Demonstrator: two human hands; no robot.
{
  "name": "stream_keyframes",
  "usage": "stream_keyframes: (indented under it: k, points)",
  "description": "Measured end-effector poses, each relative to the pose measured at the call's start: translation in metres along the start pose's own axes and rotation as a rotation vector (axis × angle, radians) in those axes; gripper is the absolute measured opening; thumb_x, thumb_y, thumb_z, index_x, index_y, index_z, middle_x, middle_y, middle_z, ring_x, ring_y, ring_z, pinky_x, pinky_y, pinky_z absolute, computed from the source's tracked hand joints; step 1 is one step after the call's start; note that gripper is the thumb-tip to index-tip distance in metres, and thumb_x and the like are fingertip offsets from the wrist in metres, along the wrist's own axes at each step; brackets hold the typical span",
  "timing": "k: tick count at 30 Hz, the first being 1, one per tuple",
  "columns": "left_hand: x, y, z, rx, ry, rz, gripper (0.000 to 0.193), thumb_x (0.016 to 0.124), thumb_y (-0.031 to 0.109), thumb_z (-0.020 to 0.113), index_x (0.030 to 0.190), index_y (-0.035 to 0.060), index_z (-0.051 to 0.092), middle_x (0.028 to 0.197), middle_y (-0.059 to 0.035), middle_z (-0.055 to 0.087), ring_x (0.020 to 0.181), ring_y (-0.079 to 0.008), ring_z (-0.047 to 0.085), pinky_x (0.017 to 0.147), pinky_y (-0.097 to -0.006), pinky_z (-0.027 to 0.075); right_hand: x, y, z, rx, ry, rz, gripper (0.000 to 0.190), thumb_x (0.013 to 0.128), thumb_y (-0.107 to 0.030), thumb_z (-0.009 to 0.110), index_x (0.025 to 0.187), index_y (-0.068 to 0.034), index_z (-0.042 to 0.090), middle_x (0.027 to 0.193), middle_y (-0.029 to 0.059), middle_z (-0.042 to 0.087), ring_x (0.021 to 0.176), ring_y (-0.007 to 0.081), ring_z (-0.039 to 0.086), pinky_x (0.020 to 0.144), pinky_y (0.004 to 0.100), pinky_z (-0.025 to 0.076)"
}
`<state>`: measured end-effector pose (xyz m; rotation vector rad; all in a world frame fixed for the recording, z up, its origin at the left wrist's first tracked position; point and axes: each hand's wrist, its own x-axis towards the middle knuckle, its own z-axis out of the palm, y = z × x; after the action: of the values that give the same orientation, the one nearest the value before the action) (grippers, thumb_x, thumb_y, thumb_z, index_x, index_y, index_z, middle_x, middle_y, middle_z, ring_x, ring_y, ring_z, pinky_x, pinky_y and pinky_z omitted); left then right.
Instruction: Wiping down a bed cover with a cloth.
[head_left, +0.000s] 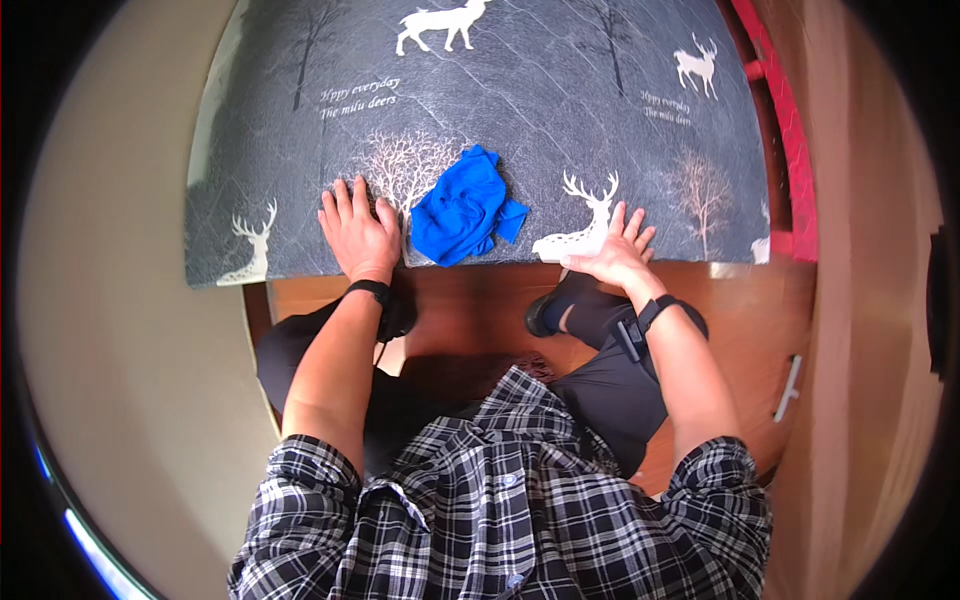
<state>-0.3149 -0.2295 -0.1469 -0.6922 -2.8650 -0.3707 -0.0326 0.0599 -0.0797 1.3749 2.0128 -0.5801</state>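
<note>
A crumpled blue cloth (461, 210) lies near the front edge of a table covered with a dark grey cloth (480, 105) printed with white deer and trees. To the left of the blue cloth, my left hand (361, 234) rests palm down on the cover, a small gap between them. My right hand (619, 246) lies at the table's front edge to the right, over part of a printed deer, with its fingers spread. Neither hand holds anything. Each wrist wears a black band.
A red strip (796, 150) runs along the table's right side. Below the front edge are my legs in dark trousers and a reddish-brown floor (472, 307). A pale wall (112, 262) stands at the left, and a light-coloured bar (787, 388) is at the lower right.
</note>
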Motion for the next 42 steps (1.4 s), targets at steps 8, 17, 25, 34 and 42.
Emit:
stream_keyframes:
  k: [8,17,25,34,42]
  points:
    - [0.005,0.005,0.001,-0.299,-0.006,0.055,0.061,0.109,0.04,0.064,0.159,0.0043,0.059,0.164,-0.0305,0.053,0.156,-0.0466,0.047,0.13,-0.0562,0.035,0.003,-0.014,-0.017,-0.006,-0.151,0.068,0.179,0.066,-0.079,0.095,0.173,-0.018,-0.033,0.177,0.0273,-0.039,0.158,0.0607,-0.037,0.128,0.0764,-0.008]
    - [-0.028,0.112,-0.052,-0.159,-0.511,0.657,0.062,0.086,0.015,0.071,0.148,0.0158,0.071,0.158,-0.0228,0.06,0.134,-0.0452,0.061,0.121,-0.0533,0.047,-0.004,-0.004,-0.014,0.023,-0.122,0.036,0.174,0.069,-0.083,0.091,0.174,-0.018,-0.031,0.178,0.0267,-0.039,0.159,0.0615,-0.034,0.128,0.0772,-0.007]
    - [0.006,0.066,-0.05,-0.153,-0.51,0.487,0.045,0.091,0.012,0.075,0.136,0.0159,0.074,0.134,-0.0198,0.069,0.124,-0.0445,0.069,0.106,-0.0509,0.058,-0.008,0.001,-0.015,0.035,-0.12,-0.005,0.171,0.071,-0.081,0.091,0.174,-0.017,-0.03,0.177,0.0277,-0.04,0.159,0.062,-0.035,0.127,0.0789,-0.007]
    - [-0.01,0.095,-0.025,-0.212,-0.382,0.295,0.049,0.097,0.037,0.08,0.139,0.0136,0.071,0.131,-0.0263,0.066,0.12,-0.049,0.068,0.103,-0.0552,0.058,-0.008,-0.002,-0.016,0.042,-0.118,-0.011,0.17,0.073,-0.079,0.091,0.174,-0.017,-0.031,0.177,0.0278,-0.04,0.158,0.0619,-0.036,0.126,0.0791,-0.009]
    - [-0.056,0.157,-0.027,-0.278,-0.361,0.645,0.034,0.094,0.02,0.078,0.128,0.0147,0.079,0.134,-0.0171,0.07,0.122,-0.0429,0.068,0.107,-0.0507,0.057,-0.007,-0.003,-0.016,0.014,-0.112,0.021,0.17,0.072,-0.082,0.09,0.175,-0.018,-0.029,0.178,0.0266,-0.038,0.16,0.0601,-0.034,0.128,0.078,-0.009]
